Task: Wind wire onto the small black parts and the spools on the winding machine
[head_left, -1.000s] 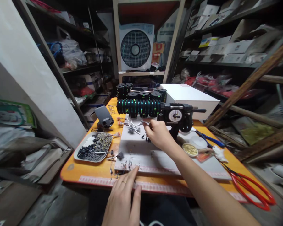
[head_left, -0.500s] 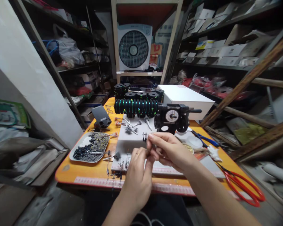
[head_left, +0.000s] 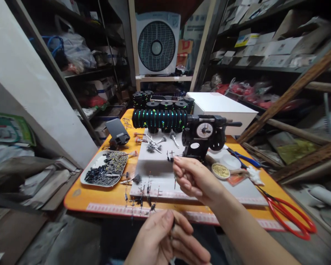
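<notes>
My right hand (head_left: 191, 178) is above the white board (head_left: 160, 165), its fingers curled and pressed together; a thin wire-like piece shows below them. Small black pieces on thin wires (head_left: 170, 157) are just left of its fingertips. Lower down, at the table's front edge, my left hand (head_left: 168, 237) is turned palm up with its fingers bent round and the thumb against a small dark item, too hidden to name. Several small dark parts with thin leads (head_left: 142, 198) lie on the board's front left corner, beyond my left hand.
A tray of small parts (head_left: 105, 169) is at the left. Behind the board are a black winding machine with a dial (head_left: 204, 130) and a roll of black discs (head_left: 160, 119). Red-handled scissors (head_left: 292, 217), blue-handled pliers (head_left: 245, 158) and a dish of gold bits (head_left: 220, 171) are at the right.
My hands have come apart. The left has moved down toward me and turned palm up, while the right stays over the board. The view has tilted slightly downward.
</notes>
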Available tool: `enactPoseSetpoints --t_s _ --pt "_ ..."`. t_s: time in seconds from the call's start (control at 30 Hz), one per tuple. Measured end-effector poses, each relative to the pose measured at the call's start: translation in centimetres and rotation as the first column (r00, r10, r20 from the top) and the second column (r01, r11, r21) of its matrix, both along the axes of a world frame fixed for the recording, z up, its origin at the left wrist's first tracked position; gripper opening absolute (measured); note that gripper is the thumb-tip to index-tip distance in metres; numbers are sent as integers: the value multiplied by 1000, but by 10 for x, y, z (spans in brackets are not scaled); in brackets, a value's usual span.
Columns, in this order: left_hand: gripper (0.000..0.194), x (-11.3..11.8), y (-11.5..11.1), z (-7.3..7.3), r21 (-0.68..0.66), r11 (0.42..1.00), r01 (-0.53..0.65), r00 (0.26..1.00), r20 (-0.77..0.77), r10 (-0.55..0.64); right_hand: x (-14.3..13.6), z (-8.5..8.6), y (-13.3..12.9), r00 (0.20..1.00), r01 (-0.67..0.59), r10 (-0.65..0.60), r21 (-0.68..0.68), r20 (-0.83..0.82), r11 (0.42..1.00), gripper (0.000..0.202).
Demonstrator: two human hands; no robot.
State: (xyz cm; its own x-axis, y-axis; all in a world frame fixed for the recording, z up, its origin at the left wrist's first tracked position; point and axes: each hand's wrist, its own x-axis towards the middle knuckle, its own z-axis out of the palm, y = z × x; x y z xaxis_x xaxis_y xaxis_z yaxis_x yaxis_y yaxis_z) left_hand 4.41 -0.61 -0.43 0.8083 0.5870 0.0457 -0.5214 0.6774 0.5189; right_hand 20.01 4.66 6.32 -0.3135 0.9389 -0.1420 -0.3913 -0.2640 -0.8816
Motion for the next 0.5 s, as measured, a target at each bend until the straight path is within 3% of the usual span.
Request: enactPoseSetpoints --t_s 0.2,0.33,0.4,0.5 --pt "45 4 -6 -14 -33 999 9 998 57 -7 1 0 0 1000 17 -17 -3 5 1000 37" --pt "43 1 -2 -5 30 1000 4 1000 14 -4 0 2 -1 1000 7 -8 32 27 999 36" --pt "35 -2 3 5 155 984 -82 988 -116 101 1 5 -3 996 -2 -4 74 86 997 34" --pt "31 -3 13 22 385 891 -242 875 -310 372 4 10 -5 964 -5 -44 182 263 983 32"
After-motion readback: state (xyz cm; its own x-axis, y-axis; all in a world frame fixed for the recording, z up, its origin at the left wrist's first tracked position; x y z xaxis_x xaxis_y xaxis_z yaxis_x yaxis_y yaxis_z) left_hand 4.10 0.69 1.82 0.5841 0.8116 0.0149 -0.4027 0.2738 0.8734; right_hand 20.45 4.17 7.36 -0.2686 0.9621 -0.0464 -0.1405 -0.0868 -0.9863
